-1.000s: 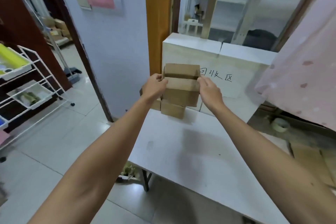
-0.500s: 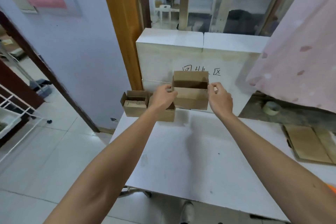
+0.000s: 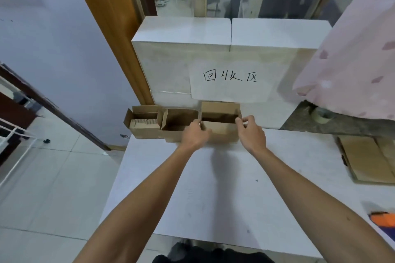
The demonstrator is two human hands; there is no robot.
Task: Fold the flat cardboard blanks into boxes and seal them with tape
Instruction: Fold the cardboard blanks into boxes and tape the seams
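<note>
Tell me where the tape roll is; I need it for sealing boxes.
Head view, far right: the tape roll sits on the dark ledge beneath the pink cloth, right of the right hand.

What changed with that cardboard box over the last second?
The left hand and right hand lowered the open cardboard box from mid-air onto the white table, right of the middle box. They still grip its sides. Middle box and left box stayed put.
</note>
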